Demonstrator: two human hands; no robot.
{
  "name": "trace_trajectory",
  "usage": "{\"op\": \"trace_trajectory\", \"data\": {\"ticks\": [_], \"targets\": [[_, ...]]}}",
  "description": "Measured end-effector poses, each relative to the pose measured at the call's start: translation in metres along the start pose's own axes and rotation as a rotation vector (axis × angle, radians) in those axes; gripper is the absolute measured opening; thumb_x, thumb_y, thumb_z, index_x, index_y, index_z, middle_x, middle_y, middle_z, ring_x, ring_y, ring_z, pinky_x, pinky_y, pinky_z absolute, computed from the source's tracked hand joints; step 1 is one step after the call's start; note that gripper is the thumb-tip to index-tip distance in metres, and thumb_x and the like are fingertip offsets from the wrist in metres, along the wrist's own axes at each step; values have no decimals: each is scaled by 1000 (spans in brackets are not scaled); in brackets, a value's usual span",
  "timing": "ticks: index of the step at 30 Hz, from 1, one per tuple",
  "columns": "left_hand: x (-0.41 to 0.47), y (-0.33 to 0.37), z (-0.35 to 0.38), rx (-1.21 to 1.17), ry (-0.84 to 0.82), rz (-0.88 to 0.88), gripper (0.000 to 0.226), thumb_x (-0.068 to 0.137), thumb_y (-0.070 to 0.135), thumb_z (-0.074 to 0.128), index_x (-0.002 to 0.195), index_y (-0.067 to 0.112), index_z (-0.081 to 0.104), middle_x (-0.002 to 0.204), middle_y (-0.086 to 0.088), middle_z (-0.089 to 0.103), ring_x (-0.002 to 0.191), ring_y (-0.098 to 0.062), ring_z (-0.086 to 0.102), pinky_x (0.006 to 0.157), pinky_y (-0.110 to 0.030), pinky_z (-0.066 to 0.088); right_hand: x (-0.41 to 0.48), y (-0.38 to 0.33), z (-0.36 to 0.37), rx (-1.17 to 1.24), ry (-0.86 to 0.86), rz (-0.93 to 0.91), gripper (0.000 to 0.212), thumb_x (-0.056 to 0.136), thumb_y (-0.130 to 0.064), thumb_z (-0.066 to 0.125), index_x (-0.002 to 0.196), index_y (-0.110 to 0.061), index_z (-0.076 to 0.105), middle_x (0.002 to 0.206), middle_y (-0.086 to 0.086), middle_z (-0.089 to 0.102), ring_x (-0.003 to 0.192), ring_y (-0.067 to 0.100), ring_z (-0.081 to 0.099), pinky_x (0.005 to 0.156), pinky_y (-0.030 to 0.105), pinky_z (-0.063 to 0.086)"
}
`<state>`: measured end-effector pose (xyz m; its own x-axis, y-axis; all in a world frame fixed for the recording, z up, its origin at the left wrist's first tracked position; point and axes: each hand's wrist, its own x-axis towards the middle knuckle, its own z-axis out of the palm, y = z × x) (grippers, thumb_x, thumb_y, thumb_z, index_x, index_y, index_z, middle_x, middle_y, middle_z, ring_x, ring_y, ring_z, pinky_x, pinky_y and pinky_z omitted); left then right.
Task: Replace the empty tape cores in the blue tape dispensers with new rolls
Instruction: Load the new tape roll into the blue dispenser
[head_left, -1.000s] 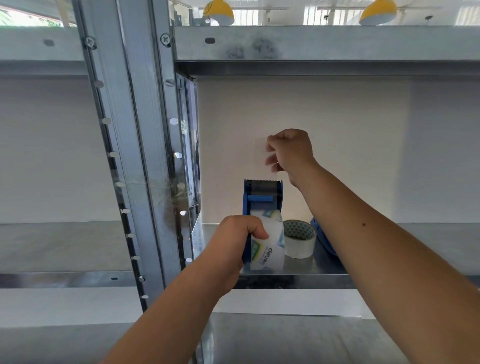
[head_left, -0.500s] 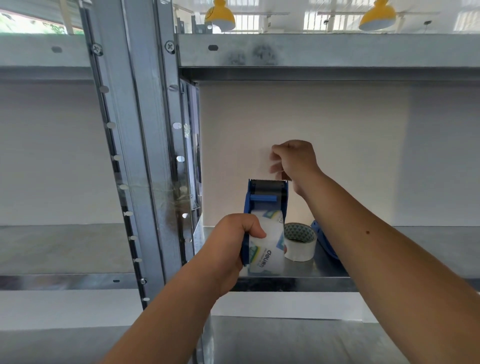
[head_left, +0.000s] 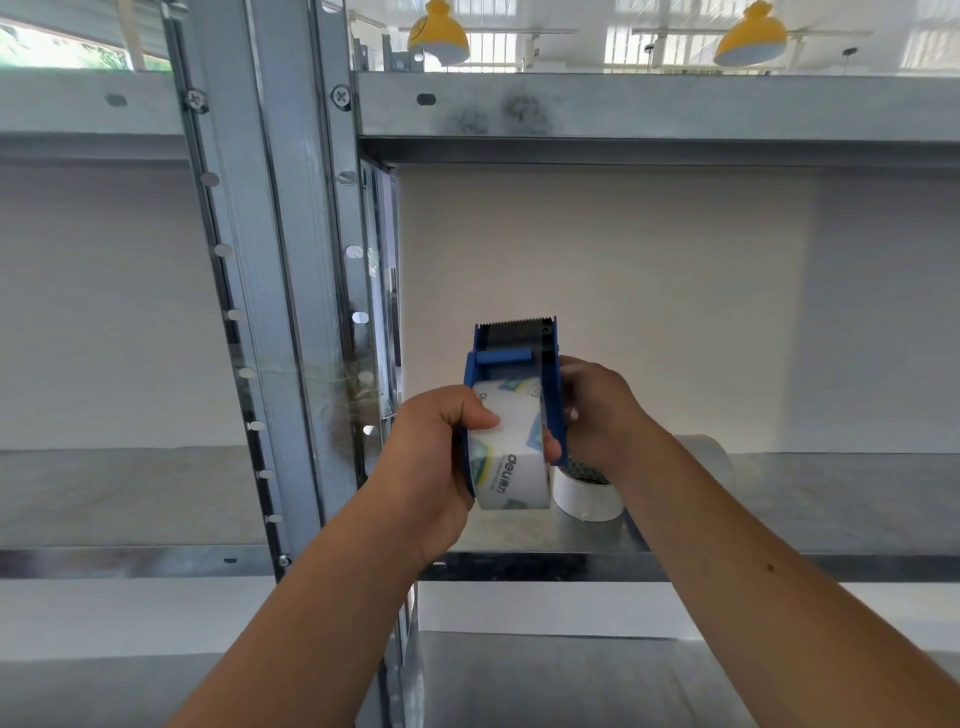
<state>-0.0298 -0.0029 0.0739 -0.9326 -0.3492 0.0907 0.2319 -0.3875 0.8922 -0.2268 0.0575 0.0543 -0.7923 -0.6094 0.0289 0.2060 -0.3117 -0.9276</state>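
Note:
A blue tape dispenser (head_left: 511, 358) stands upright in front of me, its serrated blade on top, with a clear printed tape roll (head_left: 511, 452) seated in it. My left hand (head_left: 441, 457) grips the dispenser's left side, thumb pressed on the roll. My right hand (head_left: 597, 415) holds the dispenser's right wall, fingers wrapped around it. A second white tape roll (head_left: 587, 496) lies on the metal shelf (head_left: 779, 499) behind, half hidden by my right wrist.
Galvanised uprights (head_left: 270, 312) of the rack stand just left of my hands. Another shelf beam (head_left: 649, 109) runs overhead, and a lower shelf (head_left: 571, 680) lies beneath my arms. A white wall backs the shelf. Two yellow lamps hang beyond.
My right hand came down from above the blade and took hold of the dispenser's right side. The dispenser rose slightly in my left hand.

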Motion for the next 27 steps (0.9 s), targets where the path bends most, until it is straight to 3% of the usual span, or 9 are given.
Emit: {"op": "trace_trajectory", "data": {"ticks": [3, 7, 12, 15, 17, 20, 22, 25, 27], "targets": [[0, 0, 0, 4, 38, 16, 66, 63, 14, 46, 122, -11, 60, 83, -24, 73, 71, -36, 72, 82, -43, 56, -4, 4, -7, -18, -30, -30, 20, 84, 0, 52, 94, -3, 69, 90, 17, 62, 79, 30, 57, 69, 35, 49], [1, 3, -1, -34, 66, 49, 77, 64, 16, 47, 135, -13, 52, 86, -24, 73, 72, -35, 73, 81, -43, 57, -8, 10, -14, 54, -103, -7, 20, 96, -22, 56, 92, -9, 71, 81, 9, 72, 72, 24, 68, 70, 35, 53], [5, 8, -4, -96, 30, 90, 44, 82, 13, 42, 117, -5, 62, 82, -23, 74, 69, -33, 73, 69, -39, 63, -13, 25, -14, -6, -181, -125, 27, 104, -24, 51, 106, -9, 73, 94, 6, 79, 83, 21, 74, 70, 34, 60], [10, 7, -6, -60, 78, 100, 42, 94, 17, 38, 122, -6, 60, 80, -23, 73, 69, -34, 72, 80, -45, 57, -16, 35, -11, 33, -143, -104, 31, 107, -25, 48, 104, -9, 75, 96, 9, 79, 83, 24, 75, 70, 38, 61], [13, 6, -5, -19, 142, 115, 45, 99, 20, 41, 128, -9, 59, 81, -21, 72, 67, -33, 72, 78, -46, 59, -16, 42, -8, 71, -89, -47, 31, 107, -25, 49, 103, -7, 75, 93, 11, 79, 80, 27, 74, 77, 44, 59], [22, 4, -4, 100, 335, 154, 27, 103, 30, 53, 97, 10, 70, 63, -5, 73, 53, -18, 70, 72, -39, 62, -15, 54, 1, 95, -22, 56, 29, 107, -23, 52, 108, -2, 72, 95, 16, 78, 83, 32, 73, 91, 53, 56], [30, 3, -4, 242, 459, 159, 34, 100, 41, 55, 75, 20, 62, 50, 6, 66, 45, -8, 65, 71, -33, 57, -14, 61, 5, 86, 32, 103, 31, 106, -22, 54, 115, 3, 69, 114, 25, 75, 105, 42, 72, 103, 62, 51], [45, 1, -5, 288, 553, 191, 37, 100, 46, 53, 74, 19, 56, 57, 3, 63, 47, -7, 64, 52, -20, 48, -13, 71, 9, 80, 72, 177, 39, 105, -20, 53, 131, 7, 61, 131, 29, 67, 119, 45, 65, 109, 64, 44], [54, -3, -4, 277, 587, 178, 40, 98, 48, 54, 73, 17, 55, 64, 1, 60, 60, -17, 64, 56, -22, 47, -14, 76, 11, 122, 81, 251, 36, 102, -16, 52, 129, 5, 64, 129, 28, 68, 114, 41, 65, 110, 57, 44]]}}
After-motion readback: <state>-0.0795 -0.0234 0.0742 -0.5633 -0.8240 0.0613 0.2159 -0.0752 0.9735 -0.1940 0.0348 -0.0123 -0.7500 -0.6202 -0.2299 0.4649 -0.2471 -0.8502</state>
